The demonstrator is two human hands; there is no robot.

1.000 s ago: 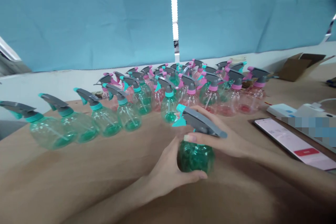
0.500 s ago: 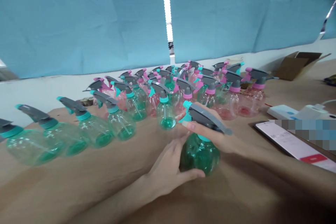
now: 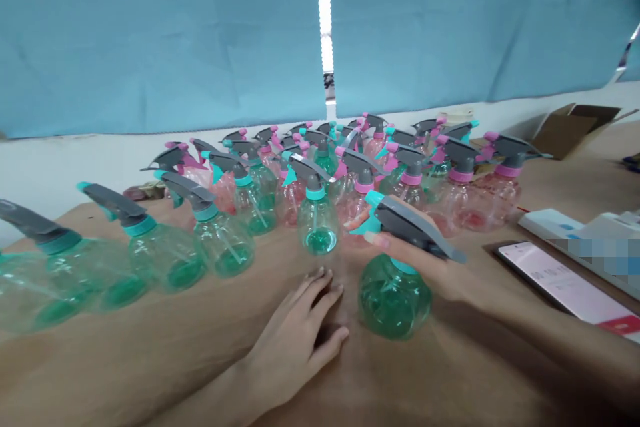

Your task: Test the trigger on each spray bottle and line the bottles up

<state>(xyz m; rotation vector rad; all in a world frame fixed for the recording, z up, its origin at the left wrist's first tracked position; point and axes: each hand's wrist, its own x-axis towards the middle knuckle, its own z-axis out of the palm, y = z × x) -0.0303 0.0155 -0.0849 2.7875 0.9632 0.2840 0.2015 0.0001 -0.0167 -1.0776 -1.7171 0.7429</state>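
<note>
A round green spray bottle [image 3: 395,297] with a grey and turquoise spray head stands near me on the brown tabletop. My right hand [image 3: 425,253] is closed around its head and neck, fingers under the turquoise nozzle and trigger. To the left of the bottle, my left hand [image 3: 300,327] lies palm down with its fingers apart, holding nothing and not touching the bottle. Just beyond my hands is a clear green spray bottle [image 3: 319,227] with a turquoise collar.
Several green spray bottles [image 3: 170,257] form a row on the left. Behind stand many more, with pink-collared bottles [image 3: 460,200] among them. At right lie a phone [image 3: 555,277] and a white power strip [image 3: 590,233]; an open cardboard box [image 3: 575,130] sits farther back.
My left hand has let go of the green spray bottle and moved left onto the tabletop. My right hand keeps its hold on the spray head. The view has shifted slightly.
</note>
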